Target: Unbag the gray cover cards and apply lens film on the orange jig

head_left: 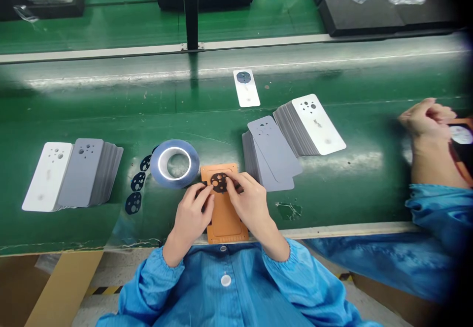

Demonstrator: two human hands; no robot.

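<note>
An orange fixture plate (226, 218) lies at the bench's front edge, directly before me. Near its top end is a round black sticker with several holes (220, 182), pinched at its edges from both sides. My left hand (192, 213) has thumb and fingertips closed at the sticker's left edge. On the opposite edge, my right hand (250, 200) grips it between thumb and forefinger. Whether the sticker touches the plate, I cannot tell. Just left of the plate rests a roll of blue tape (155, 175), with similar black stickers (138, 181) on a clear strip beside it.
Grey panels with holes (83, 169) are fanned at left, a white one on the end. More grey panels (271, 154) and white-topped ones (318, 125) lie right of centre. A single white panel (248, 93) sits farther back. Another person's hand (426, 122) is at far right.
</note>
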